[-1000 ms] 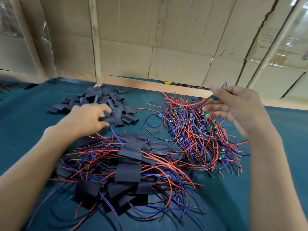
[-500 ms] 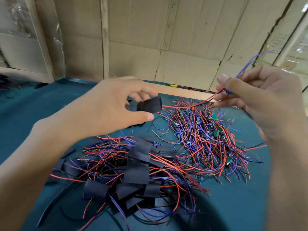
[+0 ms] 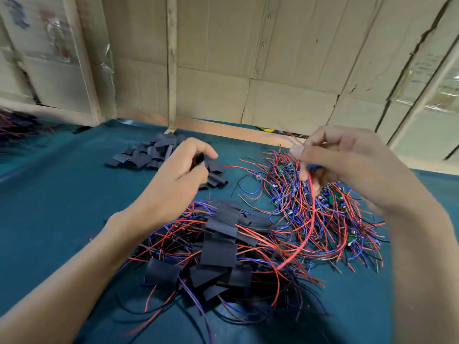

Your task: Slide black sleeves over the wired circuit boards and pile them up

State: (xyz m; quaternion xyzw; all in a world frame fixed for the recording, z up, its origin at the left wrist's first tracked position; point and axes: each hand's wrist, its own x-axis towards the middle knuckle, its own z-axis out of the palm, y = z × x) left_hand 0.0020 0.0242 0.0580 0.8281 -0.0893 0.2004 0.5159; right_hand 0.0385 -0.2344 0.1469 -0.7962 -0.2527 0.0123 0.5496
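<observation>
My left hand grips a black sleeve between thumb and curled fingers, just right of the heap of loose black sleeves. My right hand pinches the red and blue wires of one board above the tangle of bare wired circuit boards; the board it holds is hidden by my fingers. In front of me lies the pile of sleeved boards, black sleeves over red and blue wires.
A teal cloth covers the table. Cardboard panels and a wooden post wall off the far edge. More wires lie blurred at the far left.
My left hand has picked a sleeve from the heap, raised it, then lowered it. My right hand has lifted a wired board's leads out of the tangle.
</observation>
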